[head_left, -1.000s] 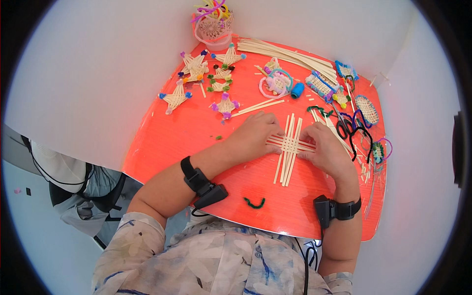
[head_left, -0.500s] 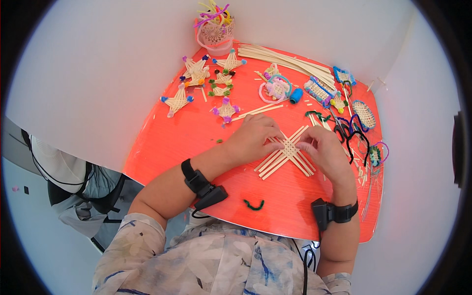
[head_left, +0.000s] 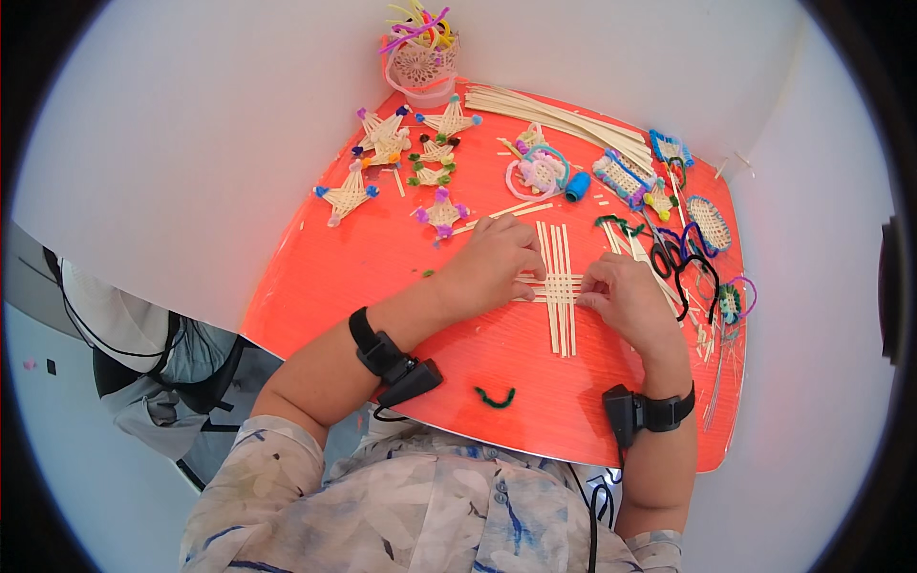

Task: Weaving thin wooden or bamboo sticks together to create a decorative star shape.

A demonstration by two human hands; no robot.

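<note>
A cross of pale flat bamboo-like strips (head_left: 562, 329), woven over and under at its middle, lies on the red table in front of me. My left hand (head_left: 492, 267) grips the left ends of its crosswise strips, thumb below and fingers above. On the opposite side, my right hand (head_left: 628, 298) has its bent fingers and thumb on the right ends, partly hiding them. The lengthwise strips stick out freely toward and away from me. Nearer my body lies a curved dark green pipe cleaner (head_left: 494, 397).
Several woven stars with coloured tips (head_left: 348, 198) lie at the far left, beside a basket of pipe cleaners (head_left: 420, 72). Long loose strips (head_left: 559, 122) line the back edge. At right are scissors (head_left: 663, 256), a blue thread spool (head_left: 577, 186) and an oval woven piece (head_left: 708, 225).
The woven strips have turned from a diagonal X to an upright cross. Both hands have shifted slightly with them and now grip the left and right ends.
</note>
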